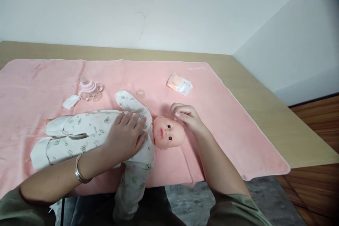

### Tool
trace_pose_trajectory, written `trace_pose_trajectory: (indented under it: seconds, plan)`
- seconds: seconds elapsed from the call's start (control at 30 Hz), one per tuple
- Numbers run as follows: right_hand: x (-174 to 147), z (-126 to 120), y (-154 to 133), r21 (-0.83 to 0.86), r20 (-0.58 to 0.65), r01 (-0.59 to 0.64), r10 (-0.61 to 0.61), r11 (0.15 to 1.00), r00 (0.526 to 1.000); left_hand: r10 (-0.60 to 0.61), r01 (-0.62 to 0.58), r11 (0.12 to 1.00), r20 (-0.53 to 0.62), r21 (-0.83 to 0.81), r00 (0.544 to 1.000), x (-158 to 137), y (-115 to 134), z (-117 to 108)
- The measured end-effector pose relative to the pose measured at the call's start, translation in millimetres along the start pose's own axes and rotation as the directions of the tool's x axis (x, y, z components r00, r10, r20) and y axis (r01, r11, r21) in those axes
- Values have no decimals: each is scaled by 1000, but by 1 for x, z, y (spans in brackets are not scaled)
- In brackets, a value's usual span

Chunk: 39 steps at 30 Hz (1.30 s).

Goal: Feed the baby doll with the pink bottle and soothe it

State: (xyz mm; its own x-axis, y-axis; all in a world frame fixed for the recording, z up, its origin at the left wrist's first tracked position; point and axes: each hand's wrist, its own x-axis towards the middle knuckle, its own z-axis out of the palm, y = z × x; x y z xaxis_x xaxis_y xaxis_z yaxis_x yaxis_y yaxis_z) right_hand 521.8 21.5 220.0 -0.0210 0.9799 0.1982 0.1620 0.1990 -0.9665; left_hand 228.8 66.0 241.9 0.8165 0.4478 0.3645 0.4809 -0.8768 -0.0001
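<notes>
A baby doll (168,132) lies on its back across a pink blanket (227,120), its head to the right, in a white patterned sleepsuit (79,123). My left hand (127,132) rests on its chest with the fingers stretched out. Beside the top of the doll's head, my right hand (186,114) is closed, thumb against the curled fingers near the ear. Whatever those fingers hold, if anything, is too small to make out. One sleeve of the suit hangs over the blanket's front edge.
A pink two-handled baby bottle (91,90) lies beyond the doll's legs, with a small white packet (71,102) next to it. Past the shoulder is a clear cap (140,94). A printed plastic pack (180,83) lies farther right. The wooden table (254,102) meets a white wall.
</notes>
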Motion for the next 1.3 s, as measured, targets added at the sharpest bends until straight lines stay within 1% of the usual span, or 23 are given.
trace_pose_trajectory:
  seconds: [0.1, 0.23, 0.43, 0.53, 0.67, 0.73, 0.87, 0.93, 1.1, 1.3]
  plan:
    - [-2, -1, 1, 29, 22, 37, -38, 999, 999, -4, 4, 1000, 7, -5, 1000, 0, 0, 0]
    - [-3, 0, -1, 8, 12, 27, -27, 1000, 1000, -12, 13, 1000, 12, -21, 1000, 0, 0, -1]
    - [0, 1, -2, -167, -67, -60, 50, 984, 997, -17, 18, 1000, 17, -17, 1000, -1, 1, 1]
    - [2, 1, 1, -217, -96, -109, 90, 970, 991, -10, 10, 1000, 5, -11, 1000, -1, 1, 1]
    - [3, 2, 6, -297, -123, -182, 152, 937, 981, -4, 4, 1000, -13, 0, 1000, -1, 1, 0]
    - [4, 2, 7, -326, -136, -242, 208, 914, 969, -2, 2, 1000, -14, 3, 1000, -1, 0, 0]
    - [7, 5, 9, -294, -135, -399, 376, 868, 917, -5, 5, 1000, -2, -4, 1000, 0, 0, 0]
    - [8, 5, 9, -271, -125, -443, 426, 854, 896, -8, 8, 1000, 4, -3, 1000, 0, 1, 0]
    - [9, 5, 8, -278, -128, -481, 465, 831, 876, -12, 12, 1000, 8, -8, 1000, 0, 1, 0]
    - [8, 7, 3, -283, -171, -483, 452, 829, 876, -8, 8, 1000, 8, -4, 1000, -1, 0, 1]
